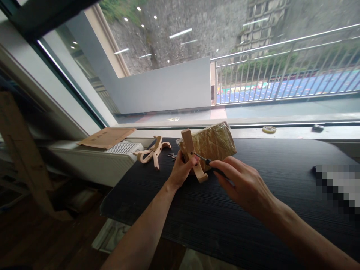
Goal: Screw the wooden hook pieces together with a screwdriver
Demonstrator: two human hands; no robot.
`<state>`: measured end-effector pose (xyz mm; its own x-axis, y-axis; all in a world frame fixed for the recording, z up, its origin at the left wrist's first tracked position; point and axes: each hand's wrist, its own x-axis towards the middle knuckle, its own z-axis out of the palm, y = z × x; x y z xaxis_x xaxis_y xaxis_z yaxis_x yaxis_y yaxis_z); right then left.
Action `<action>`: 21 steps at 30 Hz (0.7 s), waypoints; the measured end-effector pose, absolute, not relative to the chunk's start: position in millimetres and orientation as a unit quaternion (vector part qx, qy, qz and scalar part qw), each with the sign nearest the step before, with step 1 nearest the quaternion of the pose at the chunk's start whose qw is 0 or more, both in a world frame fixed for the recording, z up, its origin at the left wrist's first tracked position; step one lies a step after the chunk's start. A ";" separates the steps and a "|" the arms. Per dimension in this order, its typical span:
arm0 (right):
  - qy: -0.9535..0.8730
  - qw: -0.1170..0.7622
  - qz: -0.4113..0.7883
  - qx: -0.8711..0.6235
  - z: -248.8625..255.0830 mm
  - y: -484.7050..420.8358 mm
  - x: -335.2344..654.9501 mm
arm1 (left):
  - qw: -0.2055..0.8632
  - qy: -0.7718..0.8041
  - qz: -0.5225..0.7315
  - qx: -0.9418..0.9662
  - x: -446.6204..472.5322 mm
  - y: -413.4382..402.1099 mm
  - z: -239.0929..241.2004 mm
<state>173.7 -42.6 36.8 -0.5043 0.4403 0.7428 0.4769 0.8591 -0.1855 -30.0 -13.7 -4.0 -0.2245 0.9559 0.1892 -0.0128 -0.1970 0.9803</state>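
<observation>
Well, here I had the left hand (182, 170) clamping the wooden hook (187, 140) against the wrapped block (218, 143) at the counter (222, 228), the right hand (240, 175) closed round the screwdriver (208, 162), its tip by a hole! Screw-driving, I judged; that called for straight aim, steady pressure. Loose screws (173, 156) and more wooden pieces (154, 153) lay leftward; the left hand's thumb crowded the tip.

There is one screwdriver (208, 162), one package (218, 143), one tape roll (269, 129).

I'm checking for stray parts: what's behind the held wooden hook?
Behind the wooden hook is a wrapped brown package, showing mostly to its right. Whatever the hook and left hand cover directly behind them cannot be seen.
</observation>
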 end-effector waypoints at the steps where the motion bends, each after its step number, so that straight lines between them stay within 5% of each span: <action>1: -0.868 0.421 -0.018 -0.264 37.0 -42.8 173.5 | 0.395 0.492 0.609 0.480 -29.9 -13.9 -3.8; 15: -0.872 0.412 -0.001 -0.264 37.6 -42.9 172.3 | 0.400 0.483 0.603 0.494 -26.8 -16.0 1.1; 21: -0.879 0.377 -0.101 -0.273 30.7 -42.9 172.2 | 0.350 0.475 0.611 0.527 -30.4 -12.2 -7.0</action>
